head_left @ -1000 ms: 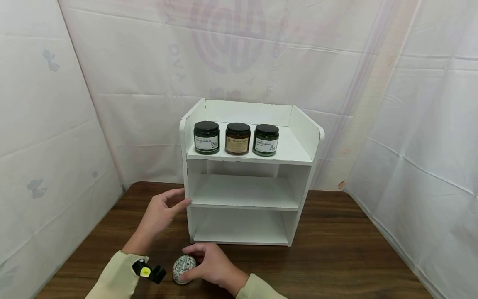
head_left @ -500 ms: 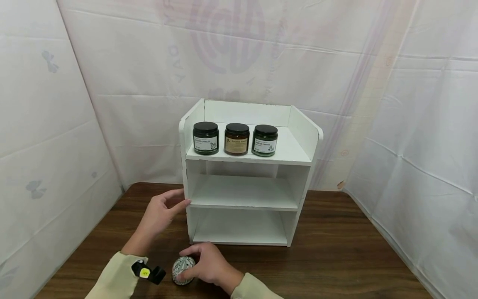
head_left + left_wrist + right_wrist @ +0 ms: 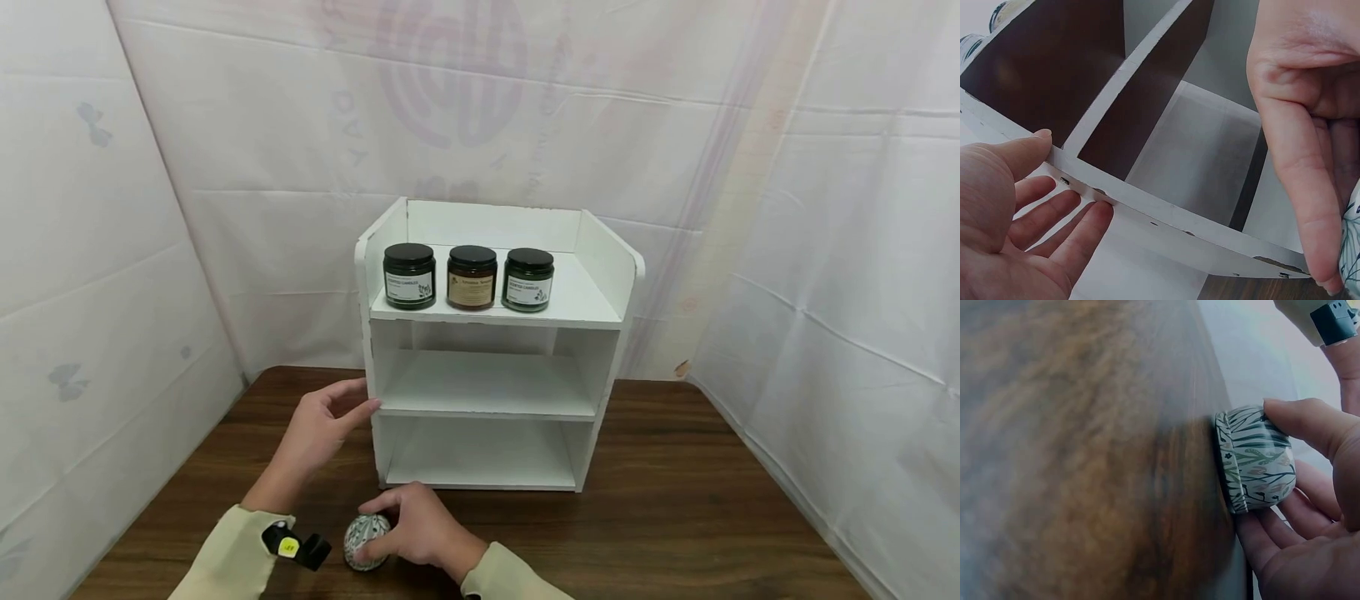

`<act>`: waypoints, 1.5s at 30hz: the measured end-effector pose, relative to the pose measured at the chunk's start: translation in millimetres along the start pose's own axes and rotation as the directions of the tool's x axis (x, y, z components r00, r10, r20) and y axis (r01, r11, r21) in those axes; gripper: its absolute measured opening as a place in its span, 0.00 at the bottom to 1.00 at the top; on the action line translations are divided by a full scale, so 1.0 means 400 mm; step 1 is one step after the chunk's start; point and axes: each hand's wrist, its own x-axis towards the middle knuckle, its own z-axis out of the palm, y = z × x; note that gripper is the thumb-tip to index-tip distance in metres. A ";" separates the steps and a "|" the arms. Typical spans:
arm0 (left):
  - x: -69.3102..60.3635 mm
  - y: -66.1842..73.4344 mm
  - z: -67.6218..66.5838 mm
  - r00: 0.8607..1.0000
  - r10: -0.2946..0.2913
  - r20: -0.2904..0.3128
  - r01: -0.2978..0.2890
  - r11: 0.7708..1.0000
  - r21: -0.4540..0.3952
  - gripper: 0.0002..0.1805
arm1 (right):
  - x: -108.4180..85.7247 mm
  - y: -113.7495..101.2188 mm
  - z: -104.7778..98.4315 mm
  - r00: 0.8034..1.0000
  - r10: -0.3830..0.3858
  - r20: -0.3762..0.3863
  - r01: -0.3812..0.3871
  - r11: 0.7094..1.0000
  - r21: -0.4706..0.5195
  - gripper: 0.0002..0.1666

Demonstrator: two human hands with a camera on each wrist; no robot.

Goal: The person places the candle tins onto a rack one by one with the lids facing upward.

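A small round tin with a leafy green and white pattern sits on the brown wooden table, in front of the shelf unit's left corner. Across it, my right hand grips the tin between thumb and fingers. My left hand holds the left side panel of the white shelf unit at middle-shelf height. In the left wrist view the thumb lies on the panel's front edge and the fingers touch its outer face. Part of the tin is hidden by the right hand.
Three dark-lidded candle jars stand in a row on the top shelf: a green jar, an amber jar and another green jar. White cloth hangs behind and beside the wooden table.
My right hand has shifted very slightly left over the tin. The left hand keeps its place on the shelf unit, and the jars stand as before.
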 end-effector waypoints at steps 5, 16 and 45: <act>-0.001 -0.002 -0.002 1.000 -0.010 0.004 0.010 1.000 0.009 0.30 | 0.004 -0.005 0.000 1.000 0.021 0.019 -0.021 1.000 0.010 0.24; 0.003 -0.001 -0.003 1.000 -0.013 0.005 0.013 1.000 0.015 0.30 | 0.005 0.002 0.003 1.000 0.014 -0.014 -0.014 1.000 0.019 0.24; 0.005 -0.007 -0.001 1.000 0.003 0.000 -0.003 1.000 0.016 0.29 | 0.004 0.002 0.010 0.999 0.015 -0.036 -0.013 0.998 0.058 0.23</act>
